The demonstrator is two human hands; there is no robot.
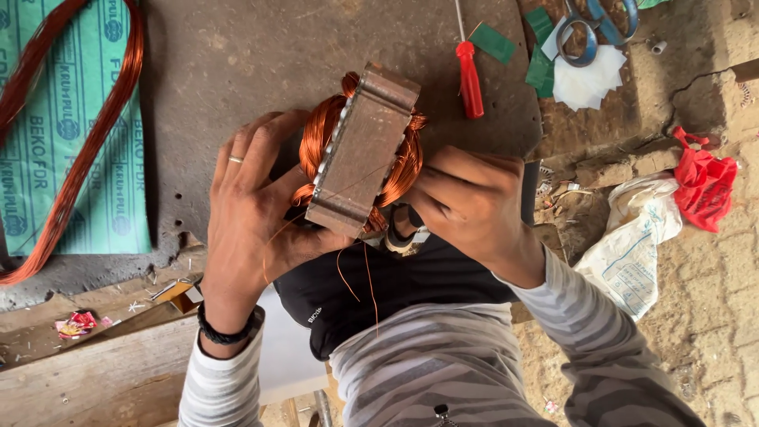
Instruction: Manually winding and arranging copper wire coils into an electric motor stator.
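A motor stator point(362, 150), a rusty brown laminated steel block with copper wire coils bulging from both sides, is held up in front of me over a dark worktop point(261, 55). My left hand point(249, 213) grips its left side and underside, fingers spread behind the coil. My right hand point(466, 202) presses against the right coil, fingers closed on it. Thin loose copper strands point(368, 281) hang down from the stator toward my lap.
A red-handled screwdriver point(470, 77), scissors point(593, 28), green and white paper pieces point(589, 79) lie at the worktop's far right. A green sheet point(71, 158) with a copper wire loop point(95, 142) sits left. A red bag point(702, 183) and white sack point(636, 245) lie on the ground right.
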